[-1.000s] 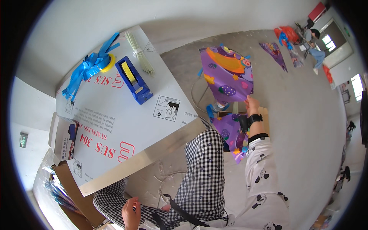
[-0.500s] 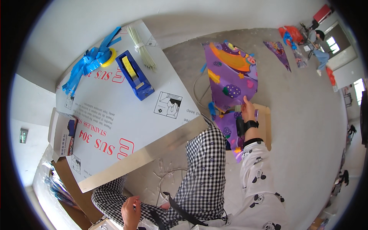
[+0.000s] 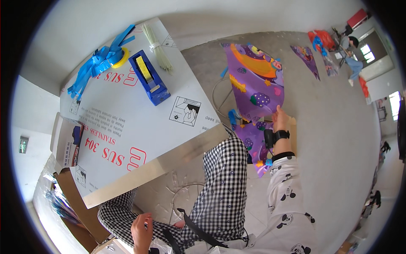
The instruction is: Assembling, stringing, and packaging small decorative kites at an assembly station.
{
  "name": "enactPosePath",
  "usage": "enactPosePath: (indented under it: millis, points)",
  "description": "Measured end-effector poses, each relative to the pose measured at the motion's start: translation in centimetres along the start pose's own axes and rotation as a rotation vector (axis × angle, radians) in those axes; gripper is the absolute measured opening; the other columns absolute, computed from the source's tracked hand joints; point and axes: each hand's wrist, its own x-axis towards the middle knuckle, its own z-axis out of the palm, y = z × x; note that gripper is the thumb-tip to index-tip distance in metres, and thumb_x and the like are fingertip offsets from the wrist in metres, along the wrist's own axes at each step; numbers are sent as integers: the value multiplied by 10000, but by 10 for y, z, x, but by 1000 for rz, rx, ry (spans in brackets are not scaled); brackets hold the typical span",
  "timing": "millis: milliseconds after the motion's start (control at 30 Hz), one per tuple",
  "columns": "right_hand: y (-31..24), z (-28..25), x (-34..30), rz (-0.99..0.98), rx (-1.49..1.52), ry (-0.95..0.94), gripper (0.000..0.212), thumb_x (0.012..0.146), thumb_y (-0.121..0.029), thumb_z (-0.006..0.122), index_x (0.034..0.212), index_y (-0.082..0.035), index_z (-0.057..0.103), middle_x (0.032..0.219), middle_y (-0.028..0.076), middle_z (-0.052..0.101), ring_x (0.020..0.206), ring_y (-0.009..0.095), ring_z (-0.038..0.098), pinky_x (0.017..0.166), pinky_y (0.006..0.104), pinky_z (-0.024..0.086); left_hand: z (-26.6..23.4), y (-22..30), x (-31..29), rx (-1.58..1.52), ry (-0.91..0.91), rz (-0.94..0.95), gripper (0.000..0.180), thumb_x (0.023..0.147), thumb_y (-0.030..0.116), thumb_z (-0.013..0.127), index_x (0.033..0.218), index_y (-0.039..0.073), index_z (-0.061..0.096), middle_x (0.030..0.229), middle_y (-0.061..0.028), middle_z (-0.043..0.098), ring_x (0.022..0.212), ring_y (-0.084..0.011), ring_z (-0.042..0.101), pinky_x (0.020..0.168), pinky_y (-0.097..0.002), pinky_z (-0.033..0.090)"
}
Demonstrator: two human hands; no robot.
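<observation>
My right hand (image 3: 280, 120) reaches out to the right of the table and pinches the lower edge of a purple cartoon-printed sheet (image 3: 259, 84). The sheet hangs spread out, with an orange band near its top. Below it, more purple printed material (image 3: 251, 137) lies beside my wrist, over an open cardboard box (image 3: 293, 137) that is partly hidden. My left hand (image 3: 141, 232) rests low by my lap, its fingers loosely curled, and I see nothing in it.
On the film-covered table (image 3: 139, 122) stand a blue tape dispenser (image 3: 149, 78), a bundle of pale thin sticks (image 3: 157, 48), blue strips (image 3: 95, 65) and a yellow tape roll (image 3: 122, 58). A triangular purple piece (image 3: 305, 60) lies on the floor. A person (image 3: 350, 55) sits far right.
My right hand keeps its pinch on the sheet and has shifted only slightly. The sheet's lower edge sits a little higher. My left hand has barely moved.
</observation>
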Motion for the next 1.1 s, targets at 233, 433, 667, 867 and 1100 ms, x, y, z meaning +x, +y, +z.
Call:
enactPosePath:
  millis: [233,433,667,867,1100]
  points:
    - [-24,11,5,-508,-363,234,242,855,-203,706,972,6,673,825,46,648,721,139,572,635,285,457,0,-17,-4,35,24,39,132,839,3,610,969,-5,628,814,-133,642,702,-243,638,645,-323,498]
    - [-77,5,16,-541,-246,274,172,890,-175,645,928,-7,653,829,39,643,718,119,569,634,280,453,1,-16,-3,27,91,87,107,819,-2,619,925,8,619,757,-126,626,643,-260,617,597,-354,478]
    - [-162,-12,-1,-317,385,-20,114,956,-206,563,1009,-106,567,917,2,626,794,109,546,734,275,402,3,-22,-5,-10,130,149,130,819,-12,612,948,7,611,776,-131,632,644,-266,620,596,-351,480]
    - [-123,94,-233,-481,40,-558,72,895,-120,653,947,-74,632,895,-20,637,761,63,567,675,214,457,-3,-8,-11,-154,172,107,221,823,-31,614,1042,-5,588,829,-118,652,700,-222,639,645,-317,504]
    - [12,149,-468,-705,-466,-1186,146,852,-145,691,868,-29,604,670,104,614,543,185,586,511,295,437,-28,48,-4,-663,303,149,340,842,-36,603,1176,-34,540,982,-104,624,830,-153,606,787,-280,481]
